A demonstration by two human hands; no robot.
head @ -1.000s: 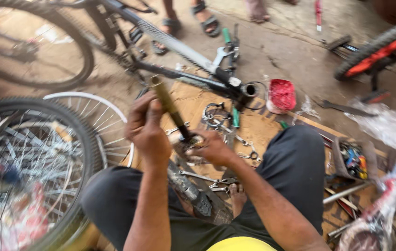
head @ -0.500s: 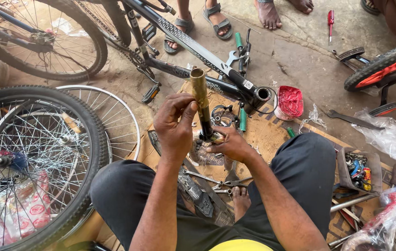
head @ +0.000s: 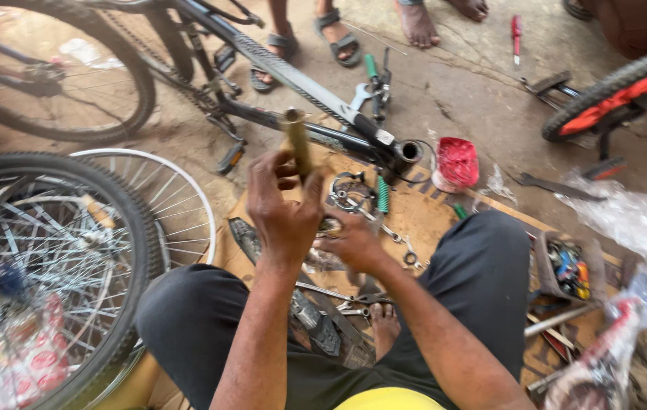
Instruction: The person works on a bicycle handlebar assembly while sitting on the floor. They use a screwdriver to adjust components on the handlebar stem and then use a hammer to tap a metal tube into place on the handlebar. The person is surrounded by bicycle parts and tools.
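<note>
Upright, left hand [head: 284, 216] grips dull brass-coloured metal tube [head: 297, 143].

head cam | looks steeply down | close over lap and littered ground

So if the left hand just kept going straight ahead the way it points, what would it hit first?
Most likely the black bicycle frame lying on the ground just beyond it. The left hand grips a brass-coloured tube that points toward that frame, though depth is hard to judge from above.
</note>
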